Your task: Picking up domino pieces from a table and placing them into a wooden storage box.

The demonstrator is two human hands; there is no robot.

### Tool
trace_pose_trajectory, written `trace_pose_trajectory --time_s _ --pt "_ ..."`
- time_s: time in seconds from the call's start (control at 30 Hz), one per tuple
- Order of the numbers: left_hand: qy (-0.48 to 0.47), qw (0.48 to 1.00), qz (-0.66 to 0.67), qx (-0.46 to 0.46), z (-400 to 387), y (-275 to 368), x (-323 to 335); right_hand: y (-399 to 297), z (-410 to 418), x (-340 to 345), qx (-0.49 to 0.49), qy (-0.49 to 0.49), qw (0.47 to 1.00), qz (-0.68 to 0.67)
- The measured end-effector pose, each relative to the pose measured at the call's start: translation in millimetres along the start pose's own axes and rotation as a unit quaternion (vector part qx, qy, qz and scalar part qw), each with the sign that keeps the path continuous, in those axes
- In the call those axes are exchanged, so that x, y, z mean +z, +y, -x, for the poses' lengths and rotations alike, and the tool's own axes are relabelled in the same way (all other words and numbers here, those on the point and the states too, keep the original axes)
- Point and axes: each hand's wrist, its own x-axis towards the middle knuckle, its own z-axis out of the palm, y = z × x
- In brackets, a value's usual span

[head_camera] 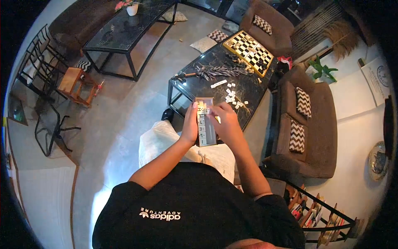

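Note:
A narrow box (212, 137) with a brown rim rests across my lap, held along its left side by my left hand (189, 124). A column of white tiles (202, 129) with dark marks lines the box's left half. Between the fingers of my right hand (226, 119) is a white tile (207, 110), over the upper part of the box. More white tiles (230, 96) lie scattered on the black marble-patterned table (255, 93) ahead, beside a short joined row of tiles (219, 84).
A chessboard (231, 47) with pieces lies at the table's far end. Dried lavender-like stems (214, 72) cross the table. A brown sofa (320, 137) stands to the right, a wooden stool (71, 81) and a second black table (108, 39) to the left.

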Motion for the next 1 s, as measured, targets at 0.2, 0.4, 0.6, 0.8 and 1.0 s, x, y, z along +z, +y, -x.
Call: trace_pose_trajectory --time_s 0.2,0.4,0.6,0.8,1.0 --pt "0.005 0.998 0.065 -0.007 -2 -2 -6 -11 -1 -6 0.021 -0.012 1.000 -0.012" --pt "0.029 0.999 0.010 0.024 -2 -4 -4 -10 1 -2 0.027 -0.030 0.999 0.027" --pt "0.019 1.000 0.005 0.013 1 2 1 -5 1 0 0.002 -0.039 0.996 0.084" --pt "0.016 1.000 0.017 -0.015 7 3 3 -6 -2 4 0.041 -0.006 0.997 0.061" --pt "-0.028 0.998 0.013 -0.045 13 12 11 2 -10 6 0.120 0.022 0.992 0.012"
